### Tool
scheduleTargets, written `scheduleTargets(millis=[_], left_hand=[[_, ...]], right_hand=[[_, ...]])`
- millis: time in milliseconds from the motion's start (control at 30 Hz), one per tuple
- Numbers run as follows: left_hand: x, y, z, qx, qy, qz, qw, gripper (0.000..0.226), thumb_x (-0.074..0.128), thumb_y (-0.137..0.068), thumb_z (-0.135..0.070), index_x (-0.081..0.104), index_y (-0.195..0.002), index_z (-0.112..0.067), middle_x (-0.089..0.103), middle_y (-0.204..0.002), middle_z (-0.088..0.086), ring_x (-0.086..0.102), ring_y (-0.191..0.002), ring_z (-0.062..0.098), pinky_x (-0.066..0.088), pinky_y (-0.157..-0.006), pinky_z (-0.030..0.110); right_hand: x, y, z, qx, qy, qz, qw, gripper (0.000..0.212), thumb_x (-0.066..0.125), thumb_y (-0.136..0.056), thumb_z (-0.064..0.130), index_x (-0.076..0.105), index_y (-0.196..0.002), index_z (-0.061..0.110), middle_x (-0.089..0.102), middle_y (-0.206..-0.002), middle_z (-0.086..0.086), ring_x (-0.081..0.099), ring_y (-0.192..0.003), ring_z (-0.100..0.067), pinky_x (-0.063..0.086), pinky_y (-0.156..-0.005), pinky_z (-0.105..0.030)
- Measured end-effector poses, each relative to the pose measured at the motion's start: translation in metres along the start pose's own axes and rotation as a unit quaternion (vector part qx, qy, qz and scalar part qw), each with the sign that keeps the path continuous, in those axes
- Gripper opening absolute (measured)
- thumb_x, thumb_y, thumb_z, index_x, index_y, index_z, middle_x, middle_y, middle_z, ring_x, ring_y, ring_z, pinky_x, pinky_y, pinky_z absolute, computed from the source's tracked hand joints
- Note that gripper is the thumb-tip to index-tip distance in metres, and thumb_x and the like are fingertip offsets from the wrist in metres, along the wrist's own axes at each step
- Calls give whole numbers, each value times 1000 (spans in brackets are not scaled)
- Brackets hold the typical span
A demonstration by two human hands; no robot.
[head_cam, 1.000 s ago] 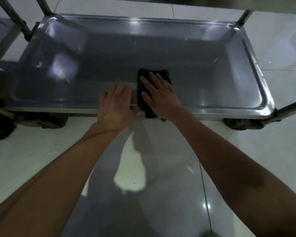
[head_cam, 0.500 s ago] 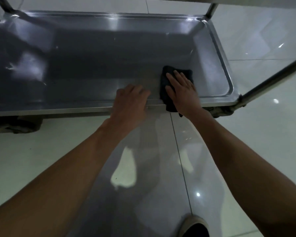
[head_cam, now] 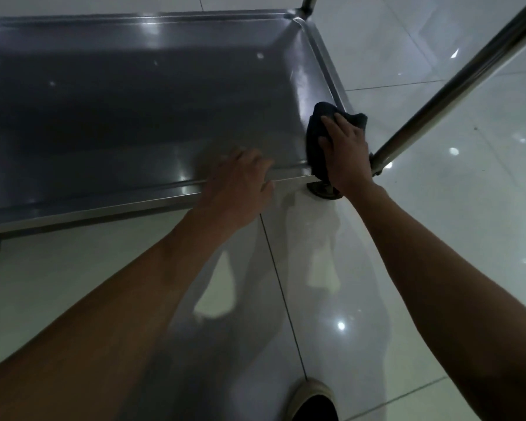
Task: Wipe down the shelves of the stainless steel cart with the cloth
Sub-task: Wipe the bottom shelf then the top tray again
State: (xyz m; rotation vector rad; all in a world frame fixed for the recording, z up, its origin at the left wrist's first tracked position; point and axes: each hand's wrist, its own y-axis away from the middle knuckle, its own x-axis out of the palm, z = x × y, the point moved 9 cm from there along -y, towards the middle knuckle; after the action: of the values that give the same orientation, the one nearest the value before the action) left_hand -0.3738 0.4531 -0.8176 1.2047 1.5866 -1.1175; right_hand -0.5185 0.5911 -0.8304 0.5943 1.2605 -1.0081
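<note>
The bottom shelf of the stainless steel cart [head_cam: 110, 205] fills the upper left, a shallow steel tray with a raised rim. A dark cloth [head_cam: 316, 129] lies over the shelf's near right corner and drapes across the rim. My right hand [head_cam: 345, 153] presses flat on the cloth, fingers spread and pointing away from me. On the near rim, a little left of the cloth, rests my left hand [head_cam: 240, 186], fingers curled over the edge.
A steel cart post [head_cam: 456, 77] rises diagonally from the near right corner, just right of my right hand. A caster [head_cam: 324, 189] sits under that corner. Glossy floor tiles [head_cam: 438, 238] surround the cart. The toe of a shoe [head_cam: 312, 402] shows at the bottom.
My right hand has slid the cloth rightward along the near edge to the shelf's right corner. My left hand followed to the right along the rim.
</note>
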Motion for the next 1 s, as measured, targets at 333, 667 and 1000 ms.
scheduleTargets(millis=[333, 667, 1000], left_hand=[[-21, 25, 23, -8, 12, 26, 1000, 35, 51, -87, -40, 69, -110, -19, 67, -111, 3, 60, -106, 30, 46, -91, 46], [-106, 150, 82, -102, 66, 145, 982, 39, 38, -89, -38, 66, -109, -19, 64, -119, 6, 57, -112, 32, 47, -90, 45], [-329, 262, 89, -186, 88, 228, 952, 41, 45, -102, -36, 52, -140, -23, 52, -143, 0, 44, -131, 23, 37, -105, 41]], right_hand=[[-10, 17, 10, 37, -36, -56, 997, 36, 49, -98, 8, 65, -130, 16, 55, -143, -9, 53, -117, -38, 41, -101, -42], [-36, 109, 166, 92, -241, 39, 965, 30, 54, -94, 5, 73, -115, 14, 73, -107, -7, 67, -94, -21, 51, -84, -27], [-241, 205, 335, 82, -278, 104, 951, 34, 52, -94, -3, 74, -115, 12, 71, -116, -6, 64, -102, -21, 42, -88, -13]])
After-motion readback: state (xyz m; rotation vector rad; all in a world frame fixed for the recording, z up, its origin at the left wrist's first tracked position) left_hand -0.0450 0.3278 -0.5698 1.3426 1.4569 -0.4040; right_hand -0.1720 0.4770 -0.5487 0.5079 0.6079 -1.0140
